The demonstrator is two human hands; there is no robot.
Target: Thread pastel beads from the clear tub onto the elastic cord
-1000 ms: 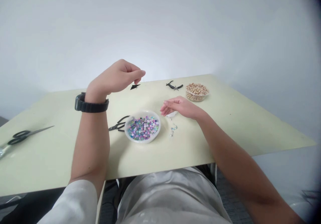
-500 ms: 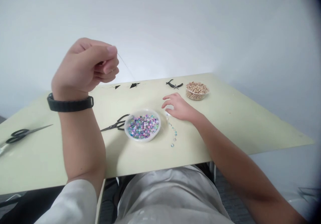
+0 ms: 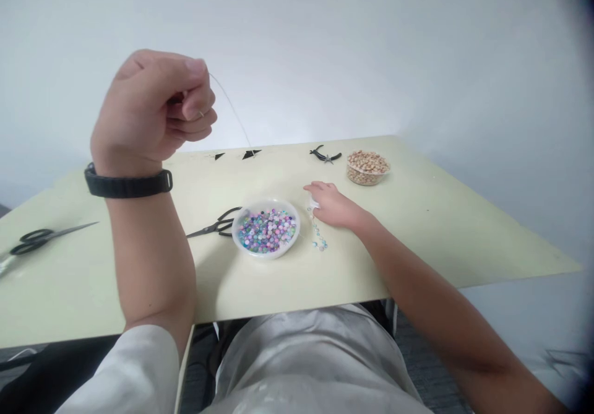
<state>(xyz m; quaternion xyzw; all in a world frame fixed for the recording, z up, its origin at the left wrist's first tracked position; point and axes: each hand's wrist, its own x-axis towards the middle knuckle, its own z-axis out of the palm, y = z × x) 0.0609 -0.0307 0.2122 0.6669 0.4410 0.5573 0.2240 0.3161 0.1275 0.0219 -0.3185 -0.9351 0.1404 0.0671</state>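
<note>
My left hand is raised high above the table, fingers pinched shut on a thin clear thread that runs down toward the table. A black band sits on that wrist. My right hand rests on the pale table, fingers curled over a small white thing beside a short strand of bluish beads. A clear bowl of mixed purple, blue and pink beads stands just left of the right hand.
Black scissors lie left of the bead bowl; another pair lies at the table's far left. Black pliers and a clear cup of tan beads sit at the back right. Two small black bits lie at the back.
My left hand rose up and to the left, drawing the thread out. The bead strand shifted on the table, and my right hand closed down over the small white thing.
</note>
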